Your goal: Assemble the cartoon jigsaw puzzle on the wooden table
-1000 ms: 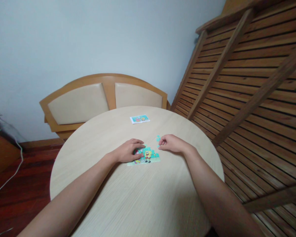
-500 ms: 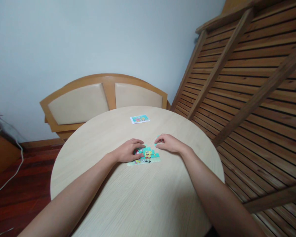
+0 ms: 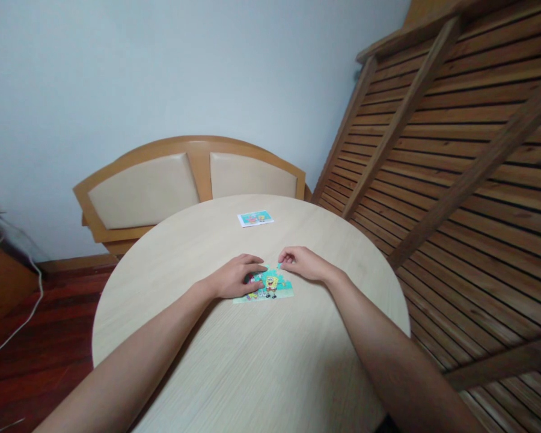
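A partly joined jigsaw puzzle (image 3: pixel 271 287) with a yellow cartoon figure on turquoise lies flat on the round table (image 3: pixel 243 361). My left hand (image 3: pixel 241 276) rests over its left side, fingers spread and lying on the pieces, so that part of the picture is covered. At the puzzle's upper right edge, my right hand (image 3: pixel 298 262) pinches a small turquoise puzzle piece (image 3: pixel 279 266) between thumb and fingers. The piece is close to the joined part; whether it touches cannot be made out.
A small picture card (image 3: pixel 256 218) with similar cartoon figures lies farther back on the table. Behind the table stands a padded wooden headboard (image 3: pixel 198 174) against the wall. A slatted wooden panel (image 3: pixel 433 180) leans at the right. A white cable (image 3: pixel 39 282) hangs at the left.
My right hand has moved slightly left with the puzzle piece, closer to the joined puzzle, and its fingers have drawn together. My left hand stays in place on the puzzle.
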Tool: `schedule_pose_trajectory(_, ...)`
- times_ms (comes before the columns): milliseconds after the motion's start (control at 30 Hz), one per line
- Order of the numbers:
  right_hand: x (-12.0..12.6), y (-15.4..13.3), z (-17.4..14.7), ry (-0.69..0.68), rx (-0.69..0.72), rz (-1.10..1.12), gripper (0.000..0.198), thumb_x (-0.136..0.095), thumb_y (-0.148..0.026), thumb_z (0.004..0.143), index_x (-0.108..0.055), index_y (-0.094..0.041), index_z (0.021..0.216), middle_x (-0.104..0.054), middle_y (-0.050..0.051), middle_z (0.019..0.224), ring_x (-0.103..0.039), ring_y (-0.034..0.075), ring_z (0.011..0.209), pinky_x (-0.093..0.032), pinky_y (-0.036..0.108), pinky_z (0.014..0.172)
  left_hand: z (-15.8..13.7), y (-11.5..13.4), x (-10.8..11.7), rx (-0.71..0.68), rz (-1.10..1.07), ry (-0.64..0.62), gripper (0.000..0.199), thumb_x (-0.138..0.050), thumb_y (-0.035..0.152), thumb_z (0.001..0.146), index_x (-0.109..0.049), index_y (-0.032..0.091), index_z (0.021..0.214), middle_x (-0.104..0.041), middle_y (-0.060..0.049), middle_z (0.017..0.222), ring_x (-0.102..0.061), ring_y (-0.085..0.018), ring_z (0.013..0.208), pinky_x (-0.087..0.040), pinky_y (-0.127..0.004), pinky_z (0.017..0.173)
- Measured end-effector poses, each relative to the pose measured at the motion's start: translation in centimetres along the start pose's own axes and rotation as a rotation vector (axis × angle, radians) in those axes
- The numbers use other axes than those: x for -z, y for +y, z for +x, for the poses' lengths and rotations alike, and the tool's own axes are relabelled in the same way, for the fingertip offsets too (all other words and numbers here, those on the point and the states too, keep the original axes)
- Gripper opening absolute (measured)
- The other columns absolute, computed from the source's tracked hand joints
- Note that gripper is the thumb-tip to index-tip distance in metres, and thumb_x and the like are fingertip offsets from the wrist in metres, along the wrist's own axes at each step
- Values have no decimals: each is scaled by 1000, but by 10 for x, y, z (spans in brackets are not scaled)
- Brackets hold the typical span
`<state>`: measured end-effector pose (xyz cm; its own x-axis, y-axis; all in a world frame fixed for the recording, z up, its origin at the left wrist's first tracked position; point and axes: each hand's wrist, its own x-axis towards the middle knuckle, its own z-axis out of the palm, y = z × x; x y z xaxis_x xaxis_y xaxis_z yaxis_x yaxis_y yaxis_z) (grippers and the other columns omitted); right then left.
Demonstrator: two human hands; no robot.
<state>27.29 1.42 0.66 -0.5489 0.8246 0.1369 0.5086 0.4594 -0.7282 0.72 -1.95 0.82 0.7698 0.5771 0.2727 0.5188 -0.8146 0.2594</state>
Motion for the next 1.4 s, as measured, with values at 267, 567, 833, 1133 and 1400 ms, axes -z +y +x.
schedule_pose_trajectory(267, -7, -11, 3, 53, 36, -3, 18, -60, -24, 87, -72, -14, 97, -73, 6, 90, -64, 16, 81, -49, 28, 77, 0, 2, 0, 0, 3, -2, 44, -58, 45, 93, -63, 19, 128, -58, -15, 132, -54, -28, 123, -43, -43, 106)
schedule_pose_trajectory(567, -14, -12, 6, 55, 12, -19, 18, -58, -18, 86, -73, -14, 94, -75, 6, 91, -66, 17, 82, -49, 27, 77, 2, 5, 2, 11, -16, -2, 44, -58, 45, 92, -63, 18, 127, -58, -16, 132, -55, -30, 122, -44, -45, 105)
schedule_pose_trajectory(833, -15, -14, 5, 83, 41, -128, 20, -60, -16, 82, -76, -17, 94, -76, 5, 91, -67, 17, 83, -49, 27, 77, 2, 4, 0, 11, -3, -6, 44, -59, 44, 92, -63, 18, 127, -58, -16, 132, -55, -29, 121, -44, -45, 105)
schedule_pose_trajectory(1133, -16, -13, 7, 88, 80, -235, 17, -63, -18, 82, -77, -18, 91, -75, 6, 93, -67, 18, 86, -48, 28, 80, 3, 6, 2, 5, -10, -1, 44, -59, 44, 92, -63, 19, 127, -59, -16, 132, -55, -29, 122, -44, -45, 105)
schedule_pose_trajectory(1400, -14, -16, 5, 78, 96, -308, 15, -64, -21, 83, -77, -19, 90, -73, 6, 91, -64, 18, 85, -46, 28, 79, 3, 4, 1, 3, -12, -2, 45, -59, 45, 92, -62, 18, 128, -59, -15, 132, -55, -28, 122, -44, -42, 106)
